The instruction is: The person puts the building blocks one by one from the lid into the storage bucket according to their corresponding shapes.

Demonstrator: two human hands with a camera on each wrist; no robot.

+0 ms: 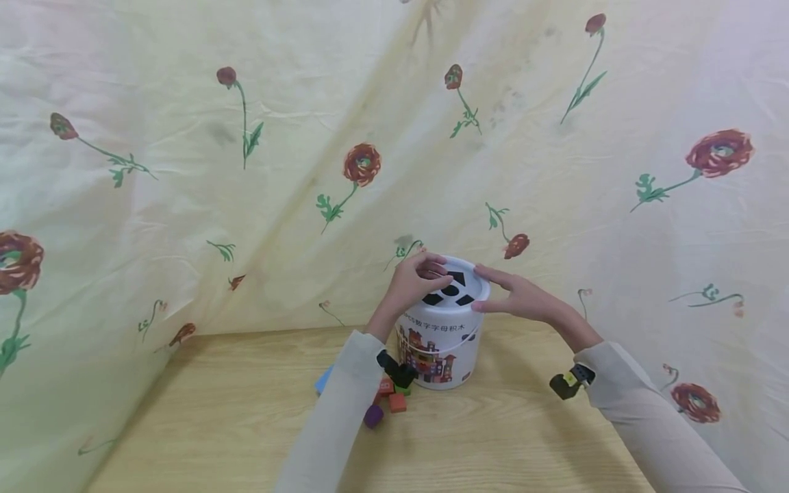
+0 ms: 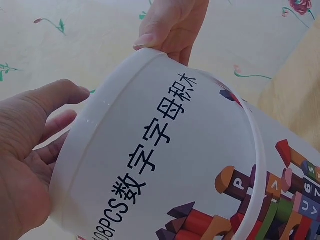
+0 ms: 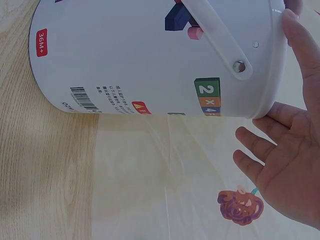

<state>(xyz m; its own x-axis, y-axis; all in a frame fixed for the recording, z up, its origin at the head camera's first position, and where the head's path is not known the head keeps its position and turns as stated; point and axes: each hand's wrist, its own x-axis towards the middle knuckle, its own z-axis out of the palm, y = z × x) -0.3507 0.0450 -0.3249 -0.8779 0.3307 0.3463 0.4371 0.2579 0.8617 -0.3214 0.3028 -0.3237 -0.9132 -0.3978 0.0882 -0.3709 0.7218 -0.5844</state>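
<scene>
A white bucket [image 1: 439, 349] with printed building blocks and Chinese lettering stands upright on the table. Its white lid [image 1: 470, 286] sits on top and has dark shaped holes. Over the lid's left side is my left hand [image 1: 414, 282], fingers bent loosely above it; the left wrist view shows the thumb close to the rim. On the opposite side, my right hand [image 1: 520, 296] touches the lid's rim with thumb and index finger spread apart. Its other fingers extend away from the bucket in the right wrist view [image 3: 295, 135]. The thin white handle [image 2: 257, 170] hangs down the bucket's front.
Several small blocks lie left of the bucket, among them a red block [image 1: 397, 402], a purple block [image 1: 372, 416] and a blue piece [image 1: 323, 381] partly behind the left sleeve. A flowered cloth [image 1: 296, 171] rises behind the wooden table [image 1: 234, 404].
</scene>
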